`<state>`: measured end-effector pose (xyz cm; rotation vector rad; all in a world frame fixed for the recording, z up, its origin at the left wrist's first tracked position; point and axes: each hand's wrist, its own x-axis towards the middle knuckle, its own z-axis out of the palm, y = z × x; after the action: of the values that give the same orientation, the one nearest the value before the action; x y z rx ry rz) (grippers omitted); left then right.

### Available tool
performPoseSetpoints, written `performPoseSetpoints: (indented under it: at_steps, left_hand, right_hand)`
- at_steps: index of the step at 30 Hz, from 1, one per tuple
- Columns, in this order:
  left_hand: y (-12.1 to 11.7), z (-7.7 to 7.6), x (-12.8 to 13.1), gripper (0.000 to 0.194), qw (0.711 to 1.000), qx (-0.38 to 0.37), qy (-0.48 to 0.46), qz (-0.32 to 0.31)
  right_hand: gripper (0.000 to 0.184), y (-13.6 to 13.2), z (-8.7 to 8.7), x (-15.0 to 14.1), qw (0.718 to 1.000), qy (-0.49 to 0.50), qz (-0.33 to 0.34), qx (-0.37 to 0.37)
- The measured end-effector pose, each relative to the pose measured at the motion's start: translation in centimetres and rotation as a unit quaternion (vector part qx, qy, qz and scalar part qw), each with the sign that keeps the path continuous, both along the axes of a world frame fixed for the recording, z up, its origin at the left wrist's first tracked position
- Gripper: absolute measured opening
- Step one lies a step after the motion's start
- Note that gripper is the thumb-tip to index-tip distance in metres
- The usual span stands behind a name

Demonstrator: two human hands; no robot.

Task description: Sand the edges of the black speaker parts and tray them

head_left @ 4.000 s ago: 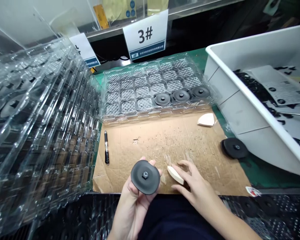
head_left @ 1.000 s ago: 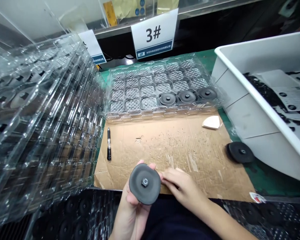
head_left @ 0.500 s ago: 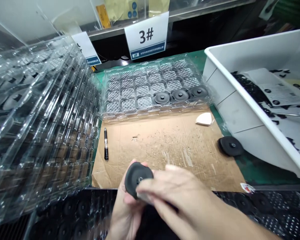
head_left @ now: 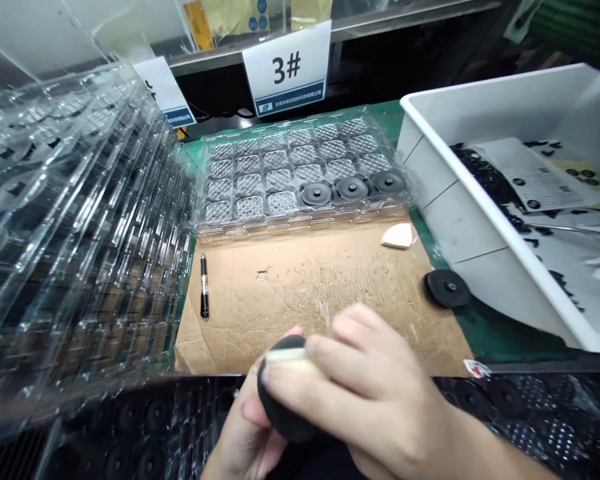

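Black rubber disc (head_left: 280,407) is held at the near edge of the cardboard (head_left: 300,300), cupped in a narrow grip by the left hand (head_left: 240,440). Its rounded rim and dark, matte face are partly seen; its centre is covered. The face is tilted up toward the right hand (head_left: 370,380), whose fingers are laid closely across it. A pale sponge (head_left: 283,355) is pinched between those fingers and the disc, with only a thin sliver showing. No clear long axis can be told, as the outline is largely hidden.

Scuffed cardboard extends ahead of the hands as open working room, and its near edge runs just past the disc. A pen (head_left: 204,287) lies upright in the view along the left edge of the cardboard. A pale wedge (head_left: 398,236) lies near the far right corner. A second disc (head_left: 447,289) rests on the green mat (head_left: 500,340) just beyond the right edge. Along the far edge sits a clear tray (head_left: 300,227), with three discs (head_left: 351,189) in its near row at the right. Stacked clear trays (head_left: 80,220) rise on the left, and a white bin (head_left: 460,227) stands on the right.
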<state>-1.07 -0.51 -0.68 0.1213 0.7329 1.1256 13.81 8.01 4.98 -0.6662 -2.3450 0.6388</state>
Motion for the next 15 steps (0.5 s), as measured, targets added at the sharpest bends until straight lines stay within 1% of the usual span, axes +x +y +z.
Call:
performPoseSetpoints:
  at_steps: [1,2,3,5,7,9,11,13,14,15]
  left_hand:
    - [0.0,0.1,0.1,0.049,1.000,0.006,-0.006,-0.001]
    - [0.1,0.2,0.1,0.045,1.000,0.010,-0.016,0.001]
    - [0.1,0.3,0.0,0.044,1.000,0.011,-0.027,0.003]
    - [0.2,0.4,-0.4,0.049,0.999,0.008,-0.048,0.009]
    - [0.1,0.5,-0.7,0.056,0.998,0.002,-0.065,0.015]
    - [0.1,0.4,-1.0,0.057,0.997,0.005,-0.072,0.020]
    - [0.1,0.3,-1.1,0.056,0.997,0.004,-0.080,0.019]
    - [0.1,0.3,-1.1,0.055,0.996,0.005,-0.084,0.016]
    - [0.2,0.3,-1.1,0.054,0.996,0.005,-0.083,0.013]
    - [0.3,0.4,-1.1,0.053,0.997,0.006,-0.081,0.010]
  right_hand:
    - [0.034,0.6,-0.2,-0.1,0.999,0.008,0.039,-0.005]
    - [0.034,1.2,-0.4,-0.1,0.998,0.008,0.056,-0.018]
    - [0.031,1.7,-0.8,0.0,0.998,0.001,0.045,-0.037]
    - [0.027,2.0,-2.0,0.7,0.996,-0.015,-0.032,-0.085]
    - [0.025,1.3,-3.6,1.6,0.983,-0.016,-0.095,-0.156]
    - [0.024,0.0,-5.4,2.4,0.963,-0.020,-0.103,-0.249]
    - [0.025,-1.3,-7.0,3.1,0.943,-0.044,-0.099,-0.314]
    - [0.025,-2.0,-7.8,3.6,0.933,-0.064,-0.112,-0.335]
    - [0.025,-2.0,-7.7,3.8,0.932,-0.065,-0.130,-0.332]
    - [0.025,-1.9,-7.3,4.0,0.932,-0.057,-0.153,-0.323]
